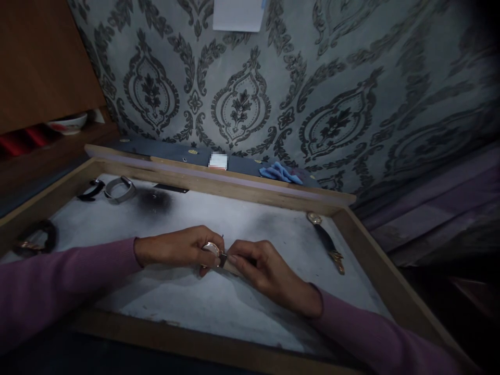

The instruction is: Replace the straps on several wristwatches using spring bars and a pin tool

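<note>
Near the middle of the wooden tray (219, 190), my left hand (183, 247) is closed around a round watch case (211, 249) with a shiny rim. My right hand (265, 268) pinches a narrow flat piece (231, 267), dark at the end toward the watch and pale beige behind. That dark end meets the side of the watch case; whether it is a strap or a tool blade I cannot tell. The fingers hide part of both things.
At the tray's right lies a watch with a dark strap (326, 240). On the left are a grey-strapped watch (120, 190), a black-strapped watch (91, 190) and a dark bracelet-like watch (36, 238). A black strip (171, 188) and a blue cloth (280, 172) are farther back.
</note>
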Action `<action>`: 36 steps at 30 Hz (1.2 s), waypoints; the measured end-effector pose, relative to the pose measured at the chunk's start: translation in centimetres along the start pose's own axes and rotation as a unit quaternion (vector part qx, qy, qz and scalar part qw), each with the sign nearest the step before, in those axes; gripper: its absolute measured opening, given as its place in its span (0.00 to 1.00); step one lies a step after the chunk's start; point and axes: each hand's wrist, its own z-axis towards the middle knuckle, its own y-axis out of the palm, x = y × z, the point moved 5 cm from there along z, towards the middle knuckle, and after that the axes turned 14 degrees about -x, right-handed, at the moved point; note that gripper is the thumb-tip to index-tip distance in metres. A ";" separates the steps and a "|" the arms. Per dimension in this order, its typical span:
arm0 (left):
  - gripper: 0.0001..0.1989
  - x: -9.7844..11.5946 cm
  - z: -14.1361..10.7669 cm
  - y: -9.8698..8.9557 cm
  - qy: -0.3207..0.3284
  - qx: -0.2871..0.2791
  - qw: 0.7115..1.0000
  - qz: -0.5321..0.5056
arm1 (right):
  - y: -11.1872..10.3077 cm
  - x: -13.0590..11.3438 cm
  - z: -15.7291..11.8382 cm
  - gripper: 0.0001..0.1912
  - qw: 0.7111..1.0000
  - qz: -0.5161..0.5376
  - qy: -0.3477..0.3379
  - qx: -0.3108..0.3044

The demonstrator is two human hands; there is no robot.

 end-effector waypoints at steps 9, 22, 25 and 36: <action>0.07 -0.1 0.0 -0.1 0.017 -0.008 1.000 -0.009 | 0.0 -0.2 0.0 0.13 1.000 -0.004 0.001 0.007; 0.05 -0.1 0.1 -0.2 0.015 -0.013 1.000 0.001 | 0.0 -0.3 -0.1 0.13 1.000 -0.018 -0.009 0.013; 0.05 -0.1 0.1 -0.2 0.007 -0.015 1.000 0.000 | 0.0 -0.3 -0.1 0.13 1.000 -0.021 -0.010 0.012; 0.05 0.0 -0.2 -0.2 -0.025 -0.026 0.999 -0.001 | 0.4 -0.2 0.0 0.13 1.000 -0.007 -0.004 0.006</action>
